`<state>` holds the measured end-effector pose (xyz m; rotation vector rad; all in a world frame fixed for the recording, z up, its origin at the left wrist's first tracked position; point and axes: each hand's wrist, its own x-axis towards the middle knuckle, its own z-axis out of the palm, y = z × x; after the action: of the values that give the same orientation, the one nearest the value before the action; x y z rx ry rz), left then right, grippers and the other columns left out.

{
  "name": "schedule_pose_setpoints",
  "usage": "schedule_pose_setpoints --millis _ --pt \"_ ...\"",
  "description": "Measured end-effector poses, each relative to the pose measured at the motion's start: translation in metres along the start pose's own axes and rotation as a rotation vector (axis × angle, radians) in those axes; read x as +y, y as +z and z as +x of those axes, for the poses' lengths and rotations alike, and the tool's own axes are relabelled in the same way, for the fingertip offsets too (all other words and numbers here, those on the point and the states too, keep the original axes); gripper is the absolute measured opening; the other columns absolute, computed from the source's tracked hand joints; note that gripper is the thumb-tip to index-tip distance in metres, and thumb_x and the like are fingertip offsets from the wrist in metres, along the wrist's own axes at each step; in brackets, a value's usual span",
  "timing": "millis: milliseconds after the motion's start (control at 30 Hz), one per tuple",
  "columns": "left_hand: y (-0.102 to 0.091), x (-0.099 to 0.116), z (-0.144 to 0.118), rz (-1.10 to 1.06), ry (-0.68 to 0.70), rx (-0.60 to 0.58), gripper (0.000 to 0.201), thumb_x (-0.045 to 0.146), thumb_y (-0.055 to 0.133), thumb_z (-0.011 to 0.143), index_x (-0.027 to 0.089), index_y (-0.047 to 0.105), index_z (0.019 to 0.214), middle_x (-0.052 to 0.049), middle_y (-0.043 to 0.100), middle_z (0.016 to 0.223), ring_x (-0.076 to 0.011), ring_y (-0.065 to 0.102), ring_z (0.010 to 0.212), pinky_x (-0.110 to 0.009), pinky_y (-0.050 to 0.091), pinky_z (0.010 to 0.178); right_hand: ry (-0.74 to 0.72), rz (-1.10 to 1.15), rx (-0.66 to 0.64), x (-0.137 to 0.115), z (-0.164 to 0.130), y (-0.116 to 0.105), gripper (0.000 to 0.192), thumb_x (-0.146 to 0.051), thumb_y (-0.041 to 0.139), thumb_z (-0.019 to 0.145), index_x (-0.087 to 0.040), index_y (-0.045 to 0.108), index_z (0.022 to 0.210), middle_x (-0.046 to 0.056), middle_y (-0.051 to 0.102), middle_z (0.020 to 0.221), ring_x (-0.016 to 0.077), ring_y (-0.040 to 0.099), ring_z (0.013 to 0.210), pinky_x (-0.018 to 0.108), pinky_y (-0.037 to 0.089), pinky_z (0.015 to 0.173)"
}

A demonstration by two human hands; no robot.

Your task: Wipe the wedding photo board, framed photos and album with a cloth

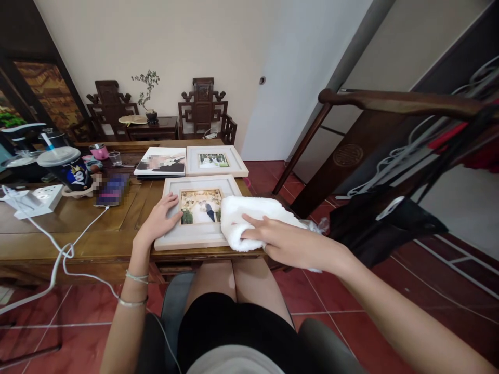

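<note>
Two hands on a picture frame at the table's near edge.

The left hand [160,221] lies flat and open on the picture frame [198,216]; the right hand [286,242] clutches a white towel [249,218] at its three o'clock side. No writing is readable. Another frame [214,160] and a photo book [161,161] lie at twelve o'clock, a lidded cup [67,167] at ten.
</note>
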<state>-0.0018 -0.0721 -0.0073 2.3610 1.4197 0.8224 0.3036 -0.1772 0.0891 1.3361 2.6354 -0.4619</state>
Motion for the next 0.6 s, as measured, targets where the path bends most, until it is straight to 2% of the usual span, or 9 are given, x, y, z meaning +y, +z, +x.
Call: schedule_pose_setpoints --millis 100,200,333,467,533,600 --pt "-0.001 0.001 -0.001 0.018 -0.001 -0.028 0.059 0.048 0.050 0.086 0.011 0.057 0.131 -0.015 0.047 0.146 -0.0265 0.034 0.142 -0.047 0.026 0.117 0.008 -0.008 0.004 0.004 0.013 -0.001 0.058 0.006 0.038 0.069 -0.016 0.064 0.115 0.016 0.055 0.139 0.0309 0.044 0.135 0.041 0.041 0.101" --pt "0.000 -0.001 -0.001 0.027 0.016 -0.038 0.058 0.046 0.051 0.086 0.011 0.056 0.132 -0.015 0.048 0.146 -0.0267 0.034 0.142 -0.047 0.026 0.117 0.011 -0.015 0.030 0.012 0.033 -0.003 0.060 0.006 0.038 0.070 -0.015 0.062 0.121 0.015 0.059 0.135 0.0306 0.044 0.135 0.043 0.039 0.103" --pt "0.000 -0.005 0.000 0.008 0.032 -0.034 0.058 0.047 0.051 0.087 0.011 0.056 0.132 -0.016 0.048 0.146 -0.0269 0.035 0.142 -0.047 0.026 0.117 0.066 -0.021 0.160 0.030 0.064 -0.005 0.062 0.005 0.038 0.072 -0.016 0.058 0.127 0.015 0.060 0.133 0.0319 0.044 0.135 0.046 0.039 0.102" --pt "0.000 -0.006 0.000 -0.035 0.025 -0.026 0.055 0.046 0.045 0.091 0.011 0.057 0.132 -0.015 0.049 0.145 -0.0262 0.035 0.141 -0.047 0.027 0.117 0.097 -0.094 0.370 0.045 0.112 -0.011 0.063 0.005 0.039 0.076 -0.012 0.048 0.136 0.022 0.048 0.143 0.0341 0.027 0.144 0.054 0.035 0.104" --pt "0.000 -0.006 0.000 -0.047 0.018 -0.022 0.055 0.045 0.044 0.092 0.009 0.057 0.132 -0.016 0.050 0.144 -0.0260 0.036 0.141 -0.045 0.026 0.118 0.025 -0.170 0.429 0.043 0.140 -0.014 0.061 0.005 0.041 0.079 -0.013 0.048 0.137 0.021 0.042 0.148 0.0336 0.019 0.146 0.057 0.029 0.107" --pt "0.000 -0.005 0.000 -0.053 0.018 -0.016 0.054 0.043 0.044 0.092 0.009 0.057 0.132 -0.016 0.050 0.144 -0.0259 0.036 0.141 -0.044 0.026 0.118 -0.102 -0.246 0.459 0.033 0.167 -0.015 0.052 0.000 0.045 0.084 -0.015 0.051 0.134 0.018 0.038 0.152 0.0338 0.017 0.147 0.059 0.022 0.110"
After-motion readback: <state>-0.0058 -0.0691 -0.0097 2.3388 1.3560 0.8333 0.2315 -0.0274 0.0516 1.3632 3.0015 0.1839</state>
